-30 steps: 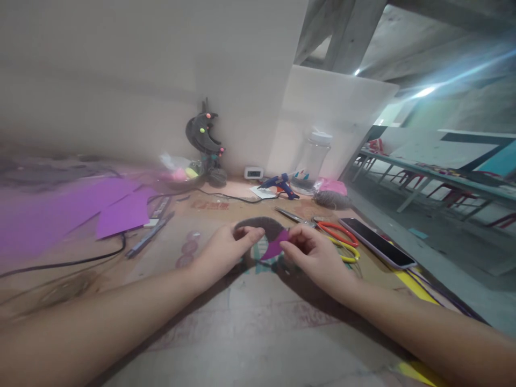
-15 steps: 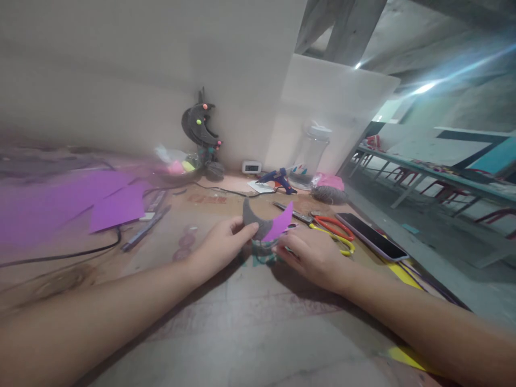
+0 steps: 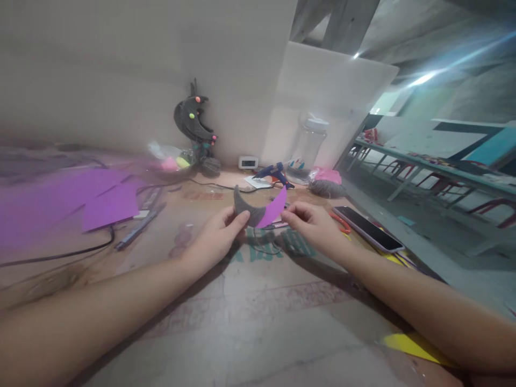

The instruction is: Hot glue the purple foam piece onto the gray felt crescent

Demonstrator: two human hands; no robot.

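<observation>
A crescent moon cut-out (image 3: 274,208) is held up over the table, its left part wound with grey yarn (image 3: 246,208) and its right part bare purple. My left hand (image 3: 220,228) pinches the wrapped part between thumb and fingers. Just right of the purple tip, my right hand (image 3: 312,221) is closed, thumb against fingers, on a thin strand of the grey yarn that runs from the crescent. A loose loop of yarn hangs below the cut-out. Behind my right hand, the orange-handled scissors (image 3: 341,221) are mostly hidden.
A phone (image 3: 368,228) lies at the right table edge. Farther back are a blue glue gun (image 3: 274,173), a small digital clock (image 3: 248,162), a clear bottle (image 3: 310,142) and a grey yarn ball (image 3: 327,188). A finished grey moon (image 3: 192,121) stands by the wall; purple sheets (image 3: 110,207) lie left.
My right hand has risen from below the crescent to beside its purple tip, now covering more of the scissors. The left hand keeps its pinch; the whole view has shifted slightly.
</observation>
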